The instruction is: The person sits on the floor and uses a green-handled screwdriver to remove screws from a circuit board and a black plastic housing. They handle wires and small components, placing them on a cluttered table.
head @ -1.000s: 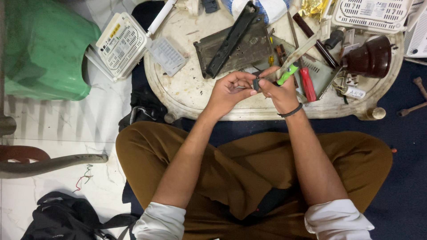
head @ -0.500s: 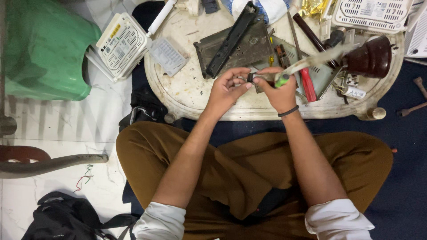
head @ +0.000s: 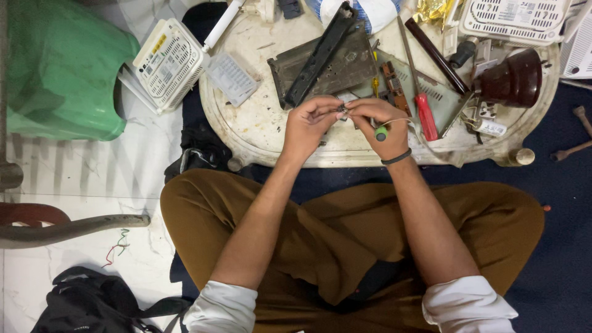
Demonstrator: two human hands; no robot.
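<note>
Fingertips of both hands meet at upper centre of the frame, pinched narrowly on a small dark metal part point(head: 343, 109) caught between them, too tiny to identify. The left hand point(head: 310, 125) curls its fingers around the part from the left. The right hand point(head: 379, 118) closes on it from the right, gripping a green-handled screwdriver point(head: 382, 132) above the oval cream plastic tray point(head: 271, 132).

Green-handled tool point(head: 382, 132) now swung down inside the right hand point(head: 379, 123), tip hidden
</note>
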